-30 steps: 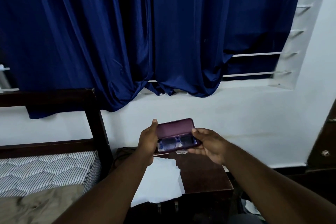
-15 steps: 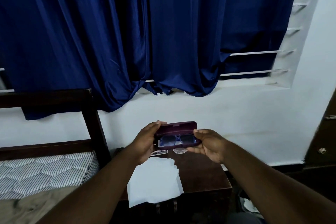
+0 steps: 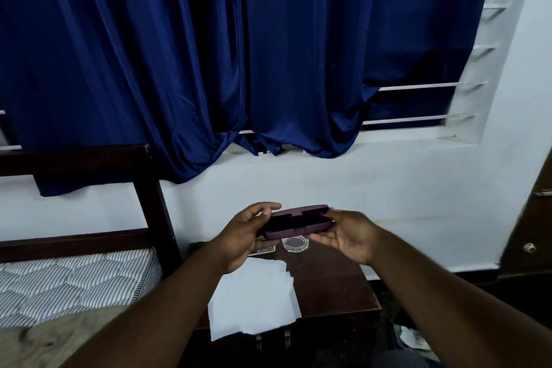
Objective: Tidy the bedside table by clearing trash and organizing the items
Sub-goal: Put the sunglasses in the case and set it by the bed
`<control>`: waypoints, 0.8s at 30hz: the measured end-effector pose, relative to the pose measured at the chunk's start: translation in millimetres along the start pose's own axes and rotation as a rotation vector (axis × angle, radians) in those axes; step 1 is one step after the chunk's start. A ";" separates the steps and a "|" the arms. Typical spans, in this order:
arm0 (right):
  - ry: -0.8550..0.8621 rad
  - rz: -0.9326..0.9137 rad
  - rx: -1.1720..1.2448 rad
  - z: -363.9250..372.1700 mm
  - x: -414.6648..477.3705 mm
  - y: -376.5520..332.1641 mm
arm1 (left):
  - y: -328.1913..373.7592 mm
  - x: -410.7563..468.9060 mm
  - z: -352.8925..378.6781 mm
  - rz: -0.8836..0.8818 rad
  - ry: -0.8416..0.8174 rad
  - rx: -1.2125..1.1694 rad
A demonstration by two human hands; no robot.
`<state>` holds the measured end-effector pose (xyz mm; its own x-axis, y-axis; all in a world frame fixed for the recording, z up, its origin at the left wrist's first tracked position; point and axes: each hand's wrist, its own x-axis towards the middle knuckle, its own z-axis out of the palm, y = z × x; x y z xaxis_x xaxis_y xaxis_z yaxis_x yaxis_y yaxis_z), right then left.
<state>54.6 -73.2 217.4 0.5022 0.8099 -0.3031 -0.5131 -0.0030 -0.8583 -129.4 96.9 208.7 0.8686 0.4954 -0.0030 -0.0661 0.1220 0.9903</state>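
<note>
Both hands hold a maroon glasses case (image 3: 298, 222) above the far edge of the dark wooden bedside table (image 3: 334, 287). My left hand (image 3: 245, 236) grips its left end, my right hand (image 3: 346, 236) its right end. The lid is nearly down, leaving a narrow dark gap, and the glasses inside are hidden. On the table lie white sheets of paper (image 3: 254, 299), a small clear glass dish (image 3: 295, 244) and a small card (image 3: 263, 250) partly under my left hand.
A bed with a striped mattress (image 3: 74, 281) and dark headboard (image 3: 89, 158) stands to the left. Blue curtains (image 3: 209, 54) hang over the window behind. A dark wooden door or cabinet (image 3: 531, 233) is at the right. Litter (image 3: 412, 337) lies on the floor right of the table.
The case lid has come down from wide open to almost shut, hiding the glasses. The glass dish beneath the case now shows.
</note>
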 end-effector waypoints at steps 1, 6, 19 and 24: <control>0.008 0.001 0.021 -0.4 0.6 -0.7 | -0.4 -0.2 0.9 0.003 -0.008 0.009; -0.026 0.027 0.035 -1.2 2.1 -4.2 | 0.4 -2.0 3.0 0.013 -0.041 0.006; -0.013 -0.002 -0.013 6.2 2.9 -5.9 | 3.5 -4.9 -1.4 0.025 -0.074 0.026; -0.001 -0.023 -0.062 8.6 3.9 -4.4 | 4.9 -5.4 -1.9 0.017 -0.067 0.015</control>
<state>52.8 -65.0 223.5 0.5126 0.8108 -0.2827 -0.4576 -0.0206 -0.8889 -135.4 96.5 213.3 0.8982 0.4390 0.0229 -0.0744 0.1005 0.9921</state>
